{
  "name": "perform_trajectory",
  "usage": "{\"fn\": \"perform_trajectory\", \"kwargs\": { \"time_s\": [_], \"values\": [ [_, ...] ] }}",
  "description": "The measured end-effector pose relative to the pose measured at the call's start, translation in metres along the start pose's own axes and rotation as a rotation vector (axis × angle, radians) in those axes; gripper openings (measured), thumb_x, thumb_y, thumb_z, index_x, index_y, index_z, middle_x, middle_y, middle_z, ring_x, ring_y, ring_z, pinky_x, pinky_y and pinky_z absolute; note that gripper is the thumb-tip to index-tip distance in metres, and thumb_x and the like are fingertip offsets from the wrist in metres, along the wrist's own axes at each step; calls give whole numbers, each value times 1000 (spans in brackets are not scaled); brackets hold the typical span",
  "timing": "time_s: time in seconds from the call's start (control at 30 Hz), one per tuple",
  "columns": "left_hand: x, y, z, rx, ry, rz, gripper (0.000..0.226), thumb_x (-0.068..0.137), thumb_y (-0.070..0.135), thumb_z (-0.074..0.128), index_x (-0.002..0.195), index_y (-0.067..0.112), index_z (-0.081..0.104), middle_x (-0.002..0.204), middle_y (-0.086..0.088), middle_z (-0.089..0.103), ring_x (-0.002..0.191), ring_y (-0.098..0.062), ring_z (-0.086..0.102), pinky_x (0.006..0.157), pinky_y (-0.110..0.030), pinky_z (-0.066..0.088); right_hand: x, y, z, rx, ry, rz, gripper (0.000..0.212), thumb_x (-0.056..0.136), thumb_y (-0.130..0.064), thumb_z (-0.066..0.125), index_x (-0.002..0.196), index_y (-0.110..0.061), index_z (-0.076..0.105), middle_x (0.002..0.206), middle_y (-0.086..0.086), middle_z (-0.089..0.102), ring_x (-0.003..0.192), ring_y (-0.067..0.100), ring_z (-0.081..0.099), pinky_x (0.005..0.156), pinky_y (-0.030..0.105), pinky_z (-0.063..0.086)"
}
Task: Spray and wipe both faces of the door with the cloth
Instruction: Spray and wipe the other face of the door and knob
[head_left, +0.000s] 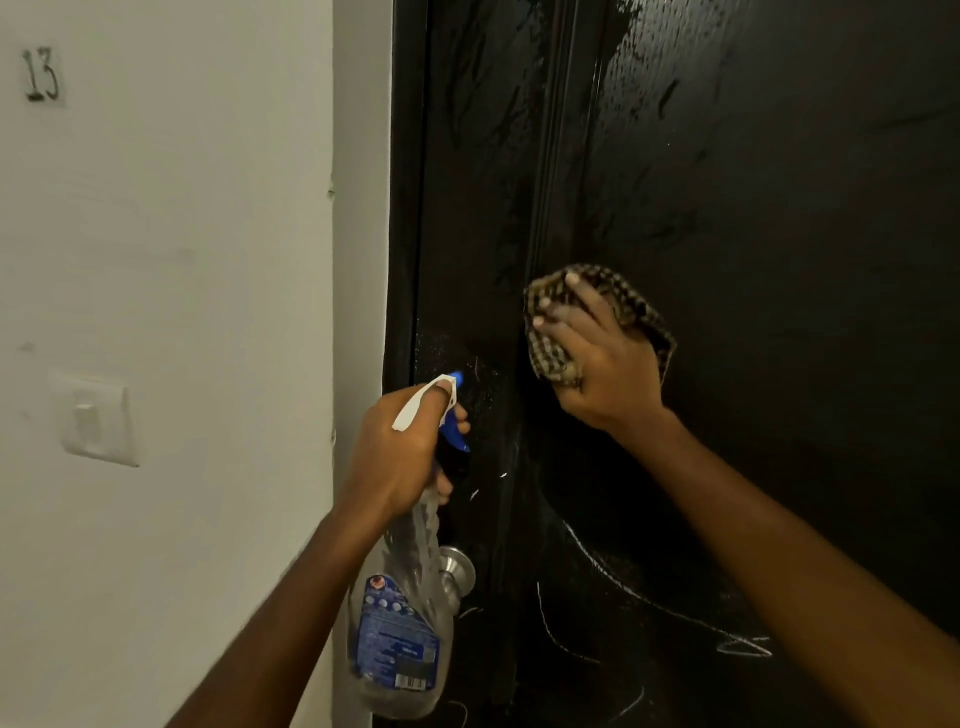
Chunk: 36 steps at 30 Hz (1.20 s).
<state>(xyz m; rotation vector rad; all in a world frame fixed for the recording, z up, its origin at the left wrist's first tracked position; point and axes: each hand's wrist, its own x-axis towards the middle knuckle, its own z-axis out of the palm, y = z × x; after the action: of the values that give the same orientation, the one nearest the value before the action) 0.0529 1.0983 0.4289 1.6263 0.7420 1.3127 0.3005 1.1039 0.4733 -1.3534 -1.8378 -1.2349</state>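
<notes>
Head camera: pressing checked cloth (641, 306) onto black door (779, 197) with right grip (602, 364) spread flat for scrubbing; clenching spray bottle (400, 639) in left grip (400, 452), nozzle doorward for spraying.

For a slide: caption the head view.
Right hand presses checked cloth on black door; left hand holds clear spray bottle.
</notes>
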Motion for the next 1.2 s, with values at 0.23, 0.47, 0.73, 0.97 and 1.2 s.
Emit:
{"fn": "perform_trajectory", "kwargs": {
  "time_s": [0.23, 0.47, 0.73, 0.97, 1.2],
  "values": [
    [11, 18, 10, 4, -3, 83, 40, 104, 35, 41, 90, 8, 67, 87, -11, 72, 39, -21, 56, 42, -30, 51, -45, 12, 9, -105, -220, -236, 62, 75, -42, 66, 133, -20, 63, 148, 5, 53, 147, 22, 32, 63, 32, 57],
    [30, 29, 5, -52, -2, 113, 38, 103, 36, 41, 85, 14, 66, 84, -9, 72, 40, -20, 57, 43, -30, 52, 51, 23, -21, -290, 8, 25, 74, 92, -46, 49, 159, -26, 26, 166, -6, 23, 155, 17, 9, 79, 34, 51],
    [35, 13, -10, -87, -94, 100, 36, 104, 29, 41, 92, 5, 65, 88, -16, 70, 37, -13, 57, 36, -24, 48, 59, 8, -19, -95, 97, 175, 64, 93, -37, 46, 156, -29, 35, 164, -13, 28, 155, 11, 11, 83, 26, 40],
    [18, -21, -23, -138, -147, -97, 36, 103, 31, 44, 89, 6, 66, 82, -11, 69, 44, -22, 58, 34, -27, 46, -34, -32, 13, 321, 119, 209, 53, 92, -24, 50, 145, -21, 52, 153, -3, 47, 152, 17, 25, 109, 20, 35],
    [5, -30, -34, -159, -140, -162, 31, 104, 26, 46, 86, 5, 61, 75, -8, 59, 46, -10, 58, 33, -21, 46, -33, -69, 37, 671, 304, 458, 51, 96, -17, 46, 147, -15, 45, 157, -23, 34, 155, 13, 12, 124, 26, 9]
  ]
}}
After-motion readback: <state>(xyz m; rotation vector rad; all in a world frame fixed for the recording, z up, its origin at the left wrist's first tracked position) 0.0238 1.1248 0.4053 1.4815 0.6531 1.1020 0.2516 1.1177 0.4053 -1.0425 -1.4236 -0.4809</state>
